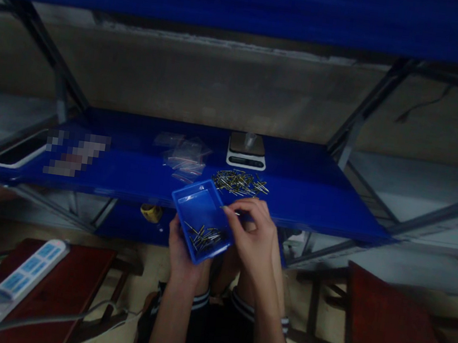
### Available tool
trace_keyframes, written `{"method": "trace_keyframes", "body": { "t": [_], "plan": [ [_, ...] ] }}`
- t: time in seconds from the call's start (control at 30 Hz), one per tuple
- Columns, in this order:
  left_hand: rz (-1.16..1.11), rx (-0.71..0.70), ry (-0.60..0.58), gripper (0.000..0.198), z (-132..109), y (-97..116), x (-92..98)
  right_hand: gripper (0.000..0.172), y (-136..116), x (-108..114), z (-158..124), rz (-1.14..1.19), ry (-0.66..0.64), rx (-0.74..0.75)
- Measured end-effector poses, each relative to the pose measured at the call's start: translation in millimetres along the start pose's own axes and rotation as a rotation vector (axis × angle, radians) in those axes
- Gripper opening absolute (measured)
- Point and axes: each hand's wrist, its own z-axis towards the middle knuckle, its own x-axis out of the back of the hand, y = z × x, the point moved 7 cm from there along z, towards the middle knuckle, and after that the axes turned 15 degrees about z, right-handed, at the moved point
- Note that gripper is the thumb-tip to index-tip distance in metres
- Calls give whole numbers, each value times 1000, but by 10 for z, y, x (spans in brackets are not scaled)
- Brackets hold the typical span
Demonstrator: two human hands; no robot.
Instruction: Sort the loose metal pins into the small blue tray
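My left hand (185, 253) is closed around a small blue plastic bin (197, 204), tilted above my lap at the shelf's front edge. Several thin metal pins (205, 240) lie at the bin's lower end. Thumb and forefinger of my right hand (253, 228) are pinched at the bin's right rim, on what looks like one thin metal pin; its tip glints. Behind the bin a loose pile of silver and brass-coloured pins (238, 183) lies on the blue shelf (300, 203). Their exact kind is too small to tell.
A white digital scale (246, 160) bearing a small clear cup (250, 140) stands behind the pile. Clear zip bags (186, 157) lie to its left. A power strip (27, 274) rests on a wooden stool (85, 265); another stool (393, 334) stands right. A yellow roll (151, 213) sits below.
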Motion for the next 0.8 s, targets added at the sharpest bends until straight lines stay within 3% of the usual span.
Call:
{"method": "trace_keyframes", "body": {
  "t": [0.1,0.23,0.4,0.57,0.8],
  "plan": [
    [-24,-6,4,44,-10,14,-6,6,-75,-197,-21,-31,-147,12],
    [-11,-6,6,41,-4,8,10,15,125,48,-15,-98,18,4],
    [-20,-28,-50,37,93,-47,82,28,589,440,-22,-404,168,-43],
    [-28,-36,-115,38,152,-67,101,42,834,464,-20,-539,220,-111],
    [-19,-4,1,35,55,-18,71,35,865,462,-12,-555,241,-123]
  ]
}}
